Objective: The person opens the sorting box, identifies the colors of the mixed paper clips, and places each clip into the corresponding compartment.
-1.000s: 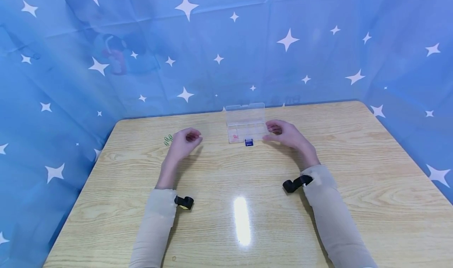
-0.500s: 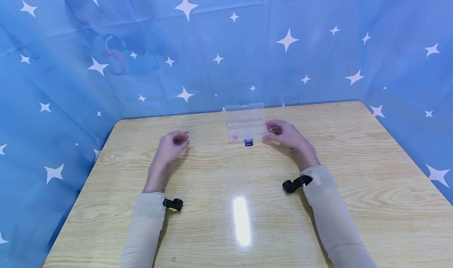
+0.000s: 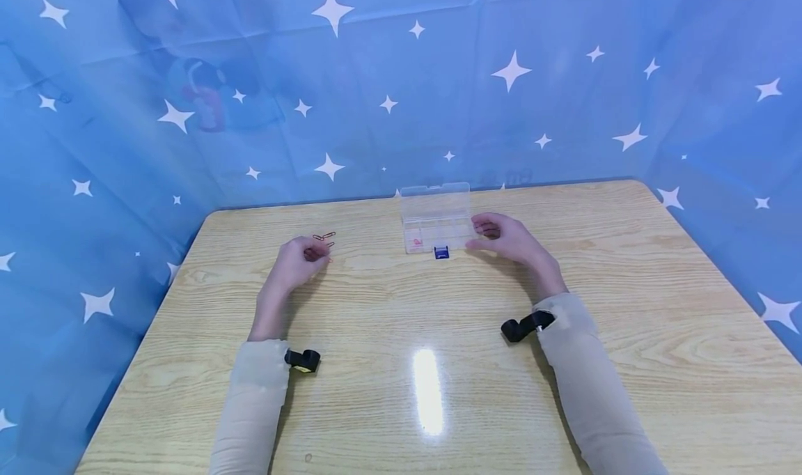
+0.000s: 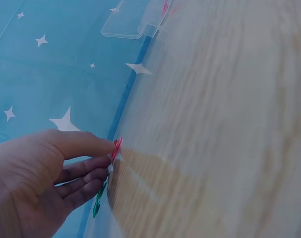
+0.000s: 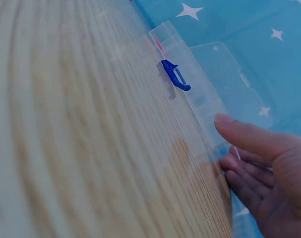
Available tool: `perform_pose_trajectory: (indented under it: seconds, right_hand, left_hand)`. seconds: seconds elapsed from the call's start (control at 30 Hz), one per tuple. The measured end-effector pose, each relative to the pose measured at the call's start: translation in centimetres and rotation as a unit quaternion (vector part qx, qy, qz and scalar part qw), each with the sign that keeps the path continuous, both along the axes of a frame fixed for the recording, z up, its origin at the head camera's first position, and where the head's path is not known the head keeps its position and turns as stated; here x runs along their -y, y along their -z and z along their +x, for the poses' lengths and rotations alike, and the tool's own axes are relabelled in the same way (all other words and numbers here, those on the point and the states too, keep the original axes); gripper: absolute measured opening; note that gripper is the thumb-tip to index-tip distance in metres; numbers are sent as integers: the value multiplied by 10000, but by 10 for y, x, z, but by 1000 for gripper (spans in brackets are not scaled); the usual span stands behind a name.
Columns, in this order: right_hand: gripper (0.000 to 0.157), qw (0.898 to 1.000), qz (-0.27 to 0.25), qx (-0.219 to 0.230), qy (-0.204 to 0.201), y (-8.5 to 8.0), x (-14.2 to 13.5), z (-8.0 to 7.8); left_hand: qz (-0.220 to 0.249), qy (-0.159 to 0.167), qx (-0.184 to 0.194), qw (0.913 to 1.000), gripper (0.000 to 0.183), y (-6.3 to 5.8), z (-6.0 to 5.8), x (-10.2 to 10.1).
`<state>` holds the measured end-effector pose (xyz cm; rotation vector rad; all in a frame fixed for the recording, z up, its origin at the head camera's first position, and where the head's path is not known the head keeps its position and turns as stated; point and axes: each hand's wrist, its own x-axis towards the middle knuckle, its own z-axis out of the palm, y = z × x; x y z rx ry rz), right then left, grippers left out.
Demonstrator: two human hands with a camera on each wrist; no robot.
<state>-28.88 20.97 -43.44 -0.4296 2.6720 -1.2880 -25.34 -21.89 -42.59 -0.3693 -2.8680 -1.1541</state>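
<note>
A clear plastic compartment box (image 3: 436, 231) stands with its lid (image 3: 435, 202) raised and a blue latch (image 3: 441, 253) at its front. Small red bits (image 3: 417, 242) lie in its front-left compartment. My right hand (image 3: 509, 239) grips the box's right end, thumb (image 5: 225, 121) at the front and fingers curled behind. To the left, my left hand (image 3: 297, 260) is curved low at red paper clips (image 3: 328, 235). Its thumb tip overlaps red clips (image 4: 116, 148) in the left wrist view; I cannot tell whether it pinches one. Green paper clips (image 4: 96, 204) show behind the lower fingers.
The wood-grain table (image 3: 376, 322) reaches back to a blue curtain (image 3: 401, 78) with white stars. Black wrist cameras (image 3: 303, 361) stick out from both sleeves. A bright light reflection (image 3: 429, 391) shows on the tabletop.
My left hand has moved left and slightly toward me, covering the green clips and uncovering red ones on the table. My right hand and the box have stayed in place.
</note>
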Motion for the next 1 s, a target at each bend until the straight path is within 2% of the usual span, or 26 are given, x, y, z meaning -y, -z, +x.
perform_pose_trajectory:
  seconds: [0.33, 1.0]
  right_hand:
    - [69, 10000, 14, -3, -14, -2, 0, 0]
    - [67, 10000, 42, 1, 10, 3, -1, -2]
  left_hand:
    - [-359, -15, 72, 9993, 8, 0, 0, 4]
    - [-468, -71, 435, 9979, 7, -1, 1, 7]
